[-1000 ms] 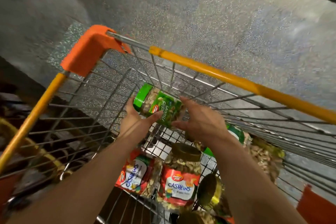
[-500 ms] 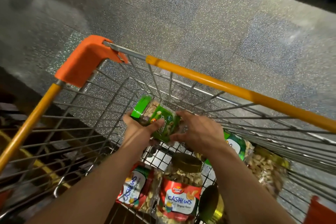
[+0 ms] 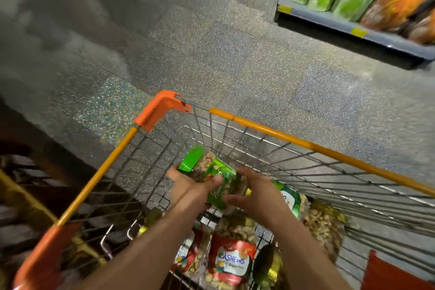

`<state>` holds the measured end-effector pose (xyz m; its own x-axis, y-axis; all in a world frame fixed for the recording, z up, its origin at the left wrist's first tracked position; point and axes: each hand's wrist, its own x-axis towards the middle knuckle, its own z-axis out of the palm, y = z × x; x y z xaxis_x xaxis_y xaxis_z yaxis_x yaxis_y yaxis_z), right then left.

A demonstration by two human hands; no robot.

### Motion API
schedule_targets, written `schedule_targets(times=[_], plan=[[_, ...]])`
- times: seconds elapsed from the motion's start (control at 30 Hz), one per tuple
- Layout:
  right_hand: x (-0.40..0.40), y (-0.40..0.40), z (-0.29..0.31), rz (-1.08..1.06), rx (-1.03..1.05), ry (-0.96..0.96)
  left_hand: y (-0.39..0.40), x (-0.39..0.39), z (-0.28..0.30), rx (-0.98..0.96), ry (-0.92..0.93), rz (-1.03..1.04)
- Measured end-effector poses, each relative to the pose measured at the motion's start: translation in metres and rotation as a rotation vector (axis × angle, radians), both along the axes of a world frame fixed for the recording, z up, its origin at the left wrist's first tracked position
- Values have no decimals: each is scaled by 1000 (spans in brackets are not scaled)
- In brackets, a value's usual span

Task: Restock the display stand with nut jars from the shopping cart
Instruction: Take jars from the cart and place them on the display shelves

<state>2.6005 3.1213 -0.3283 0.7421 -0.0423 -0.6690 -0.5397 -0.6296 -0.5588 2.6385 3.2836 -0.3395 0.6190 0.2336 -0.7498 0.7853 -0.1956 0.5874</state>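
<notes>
Green-lidded nut jar (image 3: 213, 178), lying tilted on its side, held over the shopping cart (image 3: 270, 133). Left hand (image 3: 188, 189) under and around the lid end, thumb curled across the label. Right hand (image 3: 255, 192) against the base end, fingers curled round it. Directly below the grip, on the cart floor: a red-labelled cashew jar (image 3: 231, 260) and more nut jars, blurred. Far beyond the grip, to its upper right, a shelf (image 3: 353, 28) with green and orange bags.
</notes>
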Motion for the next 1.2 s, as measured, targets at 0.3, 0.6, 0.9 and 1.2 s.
schedule_targets(times=[0.3,0.6,0.9,1.2], plan=[[-73,18,115,-186,154,-205,22,-59,109,-195,-211,-75],[-175,73,233,-282,140,-428,76,-137,228,-125,-456,-229],[-281,136,343,-322,273,-573,147,-241,364,-89,-687,-332],[-359,178,426,-59,318,-638,206,-361,470,44,-798,-302]])
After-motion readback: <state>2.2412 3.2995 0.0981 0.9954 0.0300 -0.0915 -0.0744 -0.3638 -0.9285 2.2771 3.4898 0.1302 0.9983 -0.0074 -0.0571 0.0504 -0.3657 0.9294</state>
